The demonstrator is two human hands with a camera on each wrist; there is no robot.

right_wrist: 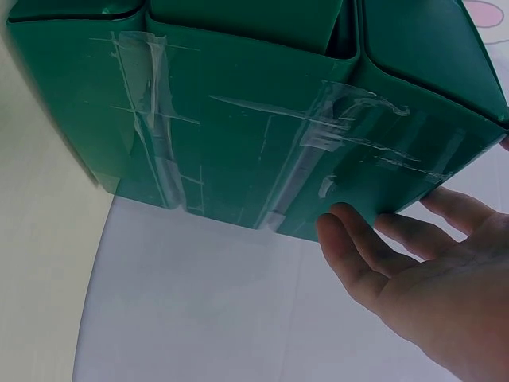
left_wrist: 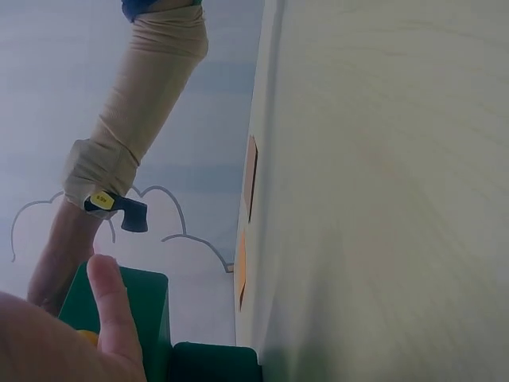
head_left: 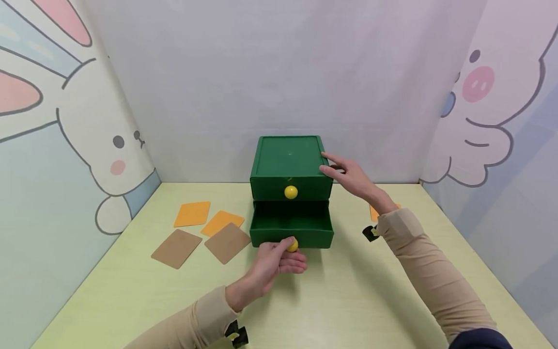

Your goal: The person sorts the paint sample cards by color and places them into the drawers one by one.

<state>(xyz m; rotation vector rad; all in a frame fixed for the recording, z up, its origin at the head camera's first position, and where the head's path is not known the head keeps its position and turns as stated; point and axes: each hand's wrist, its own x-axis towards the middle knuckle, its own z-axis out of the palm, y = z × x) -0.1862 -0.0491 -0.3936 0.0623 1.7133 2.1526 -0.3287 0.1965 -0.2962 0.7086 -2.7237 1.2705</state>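
Observation:
A green drawer cabinet [head_left: 289, 157] stands on the table near the back wall. Its pulled-out drawer [head_left: 279, 238] has a yellow knob [head_left: 293, 245], which my left hand [head_left: 267, 266] pinches with the thumb on top, other fingers stretched out below. In the left wrist view the raised thumb [left_wrist: 115, 306] overlaps the green cabinet. My right hand [head_left: 352, 178] touches the cabinet's upper right edge with straight, spread fingers. From the right wrist, the cabinet side [right_wrist: 231, 135] shows three stacked sections joined by clear tape, the middle drawer [right_wrist: 254, 20] sticking out.
Orange cards [head_left: 192, 214] and brown cards [head_left: 176, 248] lie on the table left of the cabinet. Another orange card [head_left: 374, 214] is partly hidden behind the right forearm. A closed upper drawer carries a yellow knob [head_left: 290, 192]. Cartoon-printed walls [head_left: 279, 72] enclose the table.

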